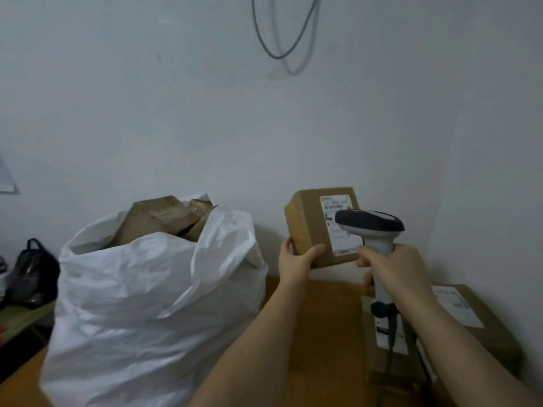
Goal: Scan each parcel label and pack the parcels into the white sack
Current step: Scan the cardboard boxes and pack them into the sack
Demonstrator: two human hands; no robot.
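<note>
label [335, 221] text blurred | scanner [370, 221] hides label's right | sack [141, 289] base cut off

Dim, cool light is filling the room, giving the wall [382, 113] a bluish-grey cast. The light is seeming to fall from above and in front, since the hanging cable [282, 39] is throwing a soft shadow just beside itself and the white sack [141, 289] is darkening the wall behind its right side. Nothing is glaring. The whole picture is looking soft and slightly smeared: print on the label [335, 207] is staying unreadable, and the scanner [370, 223] edges are blurring. Wide-angle bending is stretching both forearms toward the lower edge, and the corners are darkening.
</note>
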